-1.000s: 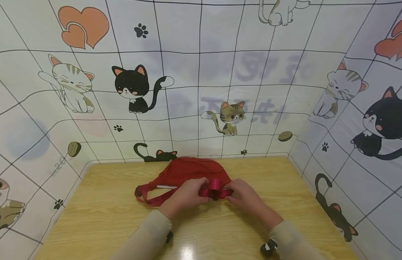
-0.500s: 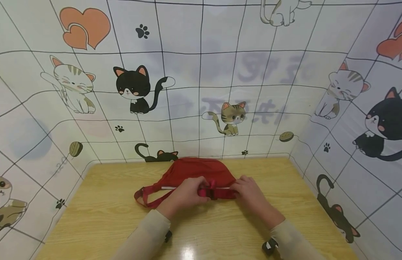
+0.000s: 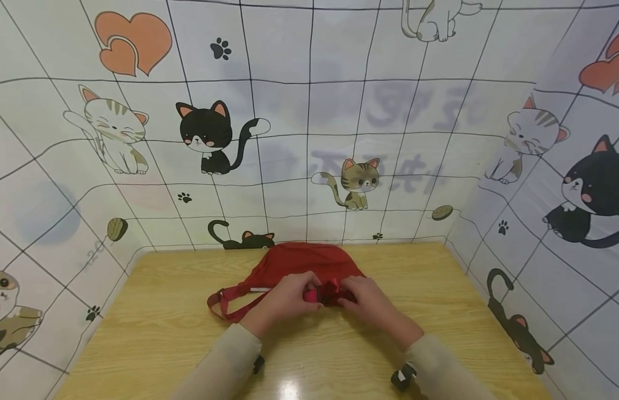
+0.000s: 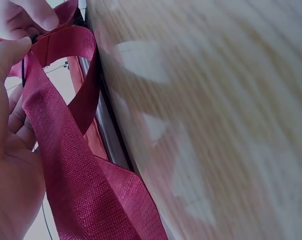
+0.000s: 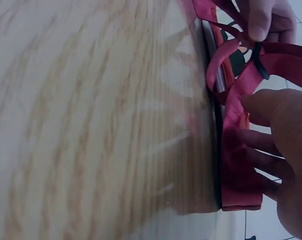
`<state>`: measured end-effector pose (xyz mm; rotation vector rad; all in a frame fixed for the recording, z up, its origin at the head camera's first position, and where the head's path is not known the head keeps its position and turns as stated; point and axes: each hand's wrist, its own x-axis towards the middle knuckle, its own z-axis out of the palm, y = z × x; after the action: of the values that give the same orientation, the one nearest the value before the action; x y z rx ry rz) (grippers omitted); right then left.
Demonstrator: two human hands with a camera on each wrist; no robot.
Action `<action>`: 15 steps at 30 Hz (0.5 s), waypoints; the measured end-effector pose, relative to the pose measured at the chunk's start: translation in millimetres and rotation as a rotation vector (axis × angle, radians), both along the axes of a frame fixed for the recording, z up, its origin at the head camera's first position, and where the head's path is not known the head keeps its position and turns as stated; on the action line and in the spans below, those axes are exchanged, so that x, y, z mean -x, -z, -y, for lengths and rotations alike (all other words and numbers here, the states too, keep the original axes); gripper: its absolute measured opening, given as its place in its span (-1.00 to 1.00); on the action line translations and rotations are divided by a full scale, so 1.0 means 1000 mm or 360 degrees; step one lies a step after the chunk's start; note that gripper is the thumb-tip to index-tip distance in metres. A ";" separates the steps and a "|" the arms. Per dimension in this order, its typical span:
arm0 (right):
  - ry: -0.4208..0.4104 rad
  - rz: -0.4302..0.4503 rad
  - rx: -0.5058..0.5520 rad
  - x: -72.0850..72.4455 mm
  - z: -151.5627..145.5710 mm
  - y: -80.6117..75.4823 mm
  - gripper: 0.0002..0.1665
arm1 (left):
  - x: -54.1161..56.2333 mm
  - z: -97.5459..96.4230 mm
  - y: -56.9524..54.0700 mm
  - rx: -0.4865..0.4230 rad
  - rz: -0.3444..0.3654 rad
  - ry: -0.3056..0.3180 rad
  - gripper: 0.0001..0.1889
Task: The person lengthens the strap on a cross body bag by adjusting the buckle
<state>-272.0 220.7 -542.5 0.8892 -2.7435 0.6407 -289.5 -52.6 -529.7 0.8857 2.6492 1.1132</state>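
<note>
A red waist bag (image 3: 309, 261) lies at the back of the wooden table, its strap (image 4: 86, 175) in front of it. My left hand (image 3: 289, 300) pinches the strap at a dark slider buckle (image 5: 260, 62) between thumb and fingers. Close to its right, my right hand (image 3: 372, 303) grips the strap too, thumb on one face and fingers behind, as the right wrist view shows. Between the hands the webbing bends into a loop (image 4: 88, 60). Farther left, the strap's other end curves round past a second adjuster (image 3: 219, 294).
A wall cover (image 3: 289, 111) with cat drawings encloses the table (image 3: 154, 344) at the back and both sides. Light sleeves cover both forearms, and a small black device (image 3: 403, 376) sits under the right wrist.
My right hand first slid right along the strap, flattening the raised loop, then came back left toward my left hand. The webbing bunches up between them again. My left hand stays nearly in place.
</note>
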 end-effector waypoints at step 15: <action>-0.0064 -0.0317 -0.0190 0.004 -0.010 0.008 -0.68 | 0.000 0.004 -0.002 0.0035 0.0018 -0.0059 -0.55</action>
<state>-276.2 231.0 -550.3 0.9794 -2.6127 0.3751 -289.8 -56.2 -528.0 0.8274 2.6737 1.0918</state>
